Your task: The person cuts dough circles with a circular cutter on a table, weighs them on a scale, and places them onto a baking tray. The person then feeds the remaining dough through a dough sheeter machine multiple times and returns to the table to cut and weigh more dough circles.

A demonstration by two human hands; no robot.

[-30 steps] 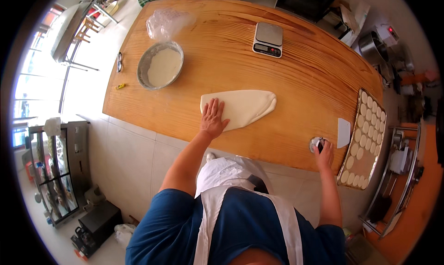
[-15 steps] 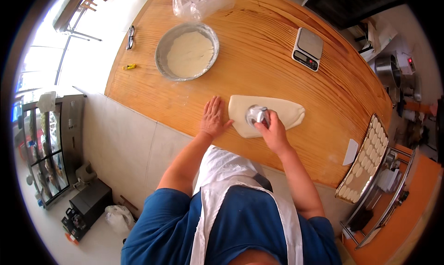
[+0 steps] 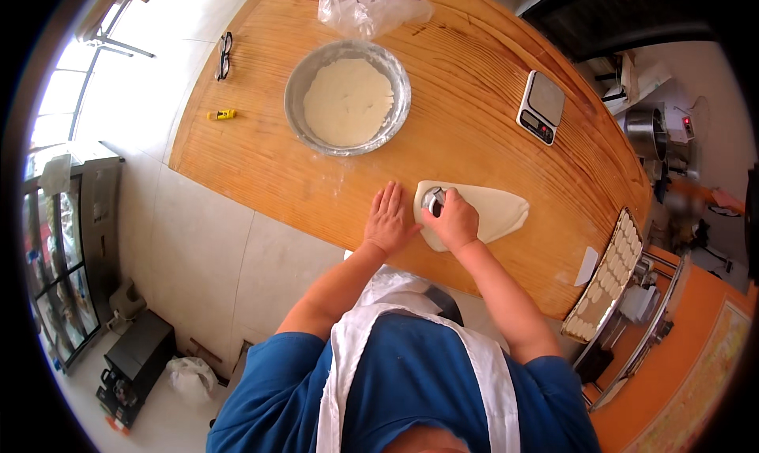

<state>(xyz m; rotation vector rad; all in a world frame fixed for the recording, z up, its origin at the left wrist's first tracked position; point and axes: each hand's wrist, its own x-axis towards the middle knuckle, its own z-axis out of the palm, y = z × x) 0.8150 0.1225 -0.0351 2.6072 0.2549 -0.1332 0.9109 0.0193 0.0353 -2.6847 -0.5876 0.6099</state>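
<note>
A flat, pale sheet of dough lies on the wooden table, wide at its left end and tapering to the right. My right hand grips a round metal dough cutter by its top, over the dough's upper left part. Fingers partly cover the cutter, and whether its rim has sunk into the dough I cannot tell. Just left of the sheet, my left hand rests flat on the tabletop, fingers stretched out, its thumb near the dough's edge.
Beyond my hands stands a metal bowl of dough, with a clear plastic bag behind it. A kitchen scale lies far right. Near the right edge are a white scraper and a tray of dough rounds. Glasses and a yellow object lie left.
My right hand has moved the cutter toward the dough's left edge, closer to my left hand. The whole view has shifted slightly. My left hand stays flat beside the dough.
</note>
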